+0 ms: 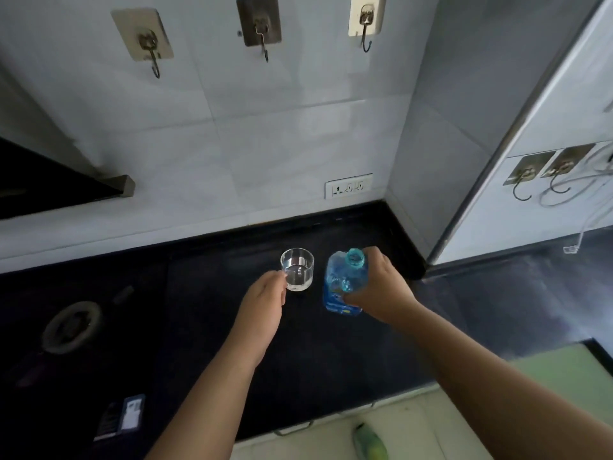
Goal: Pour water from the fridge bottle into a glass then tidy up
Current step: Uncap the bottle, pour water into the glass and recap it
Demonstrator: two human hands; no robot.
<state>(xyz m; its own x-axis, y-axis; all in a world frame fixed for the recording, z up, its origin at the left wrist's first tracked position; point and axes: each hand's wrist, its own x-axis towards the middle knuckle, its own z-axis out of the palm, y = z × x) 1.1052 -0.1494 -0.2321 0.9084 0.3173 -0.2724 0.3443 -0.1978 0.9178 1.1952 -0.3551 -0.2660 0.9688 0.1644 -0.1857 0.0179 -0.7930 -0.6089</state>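
Observation:
A short clear glass (297, 269) stands on the black counter (205, 293) with some water in its bottom. My left hand (263, 305) touches its left side with the fingertips curled around it. Just right of the glass, a blue plastic bottle (343, 283) stands upright with its mouth uncapped. My right hand (378, 287) is wrapped around the bottle's right side. The cap is not in sight.
A black hob with a burner ring (71, 327) fills the counter's left. A dark box (121, 416) lies at the front left edge. The tiled wall holds hooks (262, 31) and a socket (348, 187). A fridge side (544, 127) stands right. A green bottle (370, 443) lies on the floor.

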